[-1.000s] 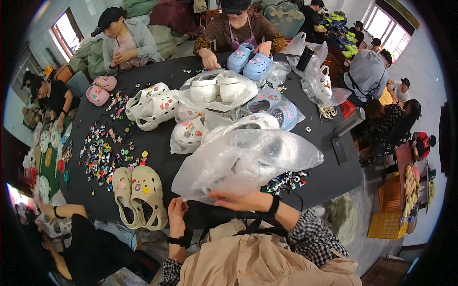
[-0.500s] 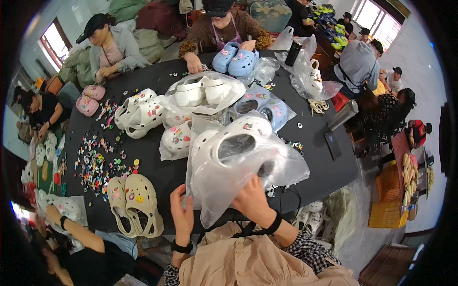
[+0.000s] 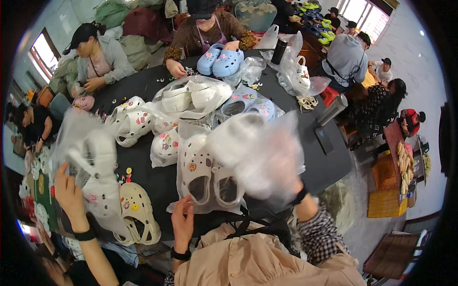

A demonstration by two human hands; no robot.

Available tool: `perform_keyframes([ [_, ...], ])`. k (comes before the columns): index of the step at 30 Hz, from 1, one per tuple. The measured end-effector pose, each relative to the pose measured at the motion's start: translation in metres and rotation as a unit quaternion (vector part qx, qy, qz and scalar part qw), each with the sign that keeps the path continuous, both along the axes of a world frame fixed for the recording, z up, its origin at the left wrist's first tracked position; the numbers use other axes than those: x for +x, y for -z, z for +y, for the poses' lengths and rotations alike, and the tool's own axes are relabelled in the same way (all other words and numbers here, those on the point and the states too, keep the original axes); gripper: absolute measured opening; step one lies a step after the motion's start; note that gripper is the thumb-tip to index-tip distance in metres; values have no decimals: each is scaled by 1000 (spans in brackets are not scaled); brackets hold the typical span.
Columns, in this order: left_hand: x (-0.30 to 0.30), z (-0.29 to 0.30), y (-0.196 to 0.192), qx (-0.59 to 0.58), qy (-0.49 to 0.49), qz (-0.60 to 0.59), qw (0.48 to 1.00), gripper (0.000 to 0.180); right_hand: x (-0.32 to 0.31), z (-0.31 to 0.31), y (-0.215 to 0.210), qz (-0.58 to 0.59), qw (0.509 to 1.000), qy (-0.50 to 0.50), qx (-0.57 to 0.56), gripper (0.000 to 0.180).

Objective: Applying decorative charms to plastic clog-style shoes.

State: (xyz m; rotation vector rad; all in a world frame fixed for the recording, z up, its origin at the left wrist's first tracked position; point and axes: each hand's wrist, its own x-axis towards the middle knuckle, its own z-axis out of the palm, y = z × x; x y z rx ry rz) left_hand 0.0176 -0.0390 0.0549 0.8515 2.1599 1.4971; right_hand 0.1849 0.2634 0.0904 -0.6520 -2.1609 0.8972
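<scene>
Clear bag (image 3: 224,176) w/ white clog pair lies at tabletop (image 3: 329,167) near edge, toes pointing away. Left hand (image 3: 182,224) pinches bag's near hem, closer of the two. Right hand (image 3: 274,183) blurred inside bag mouth; grip state can't tell.

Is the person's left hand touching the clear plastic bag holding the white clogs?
Touching. The head view shows the left hand pinching the lower edge of the clear plastic bag with white clogs inside.
</scene>
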Motion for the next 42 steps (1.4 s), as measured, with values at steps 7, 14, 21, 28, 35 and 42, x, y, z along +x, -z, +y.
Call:
perform_keyframes([
  [7,-3,-53,41,-34,-83,-43,995,26,40,154,-91,19,972,155,176,52],
  [14,3,-43,40,-67,-105,-50,991,31,-34,189,-33,-157,978,117,68,38],
  [21,6,-39,42,-75,-76,-87,990,32,7,177,37,-129,990,21,59,49],
  [28,-1,-46,65,-42,-170,-39,984,43,-8,71,-34,-177,963,-199,-43,75],
  [35,-13,-39,62,-71,-157,-119,978,48,-28,87,29,-286,921,-96,-245,73],
  [42,-14,-55,91,8,-201,-186,962,52,-25,75,32,-206,967,-24,-149,34],
])
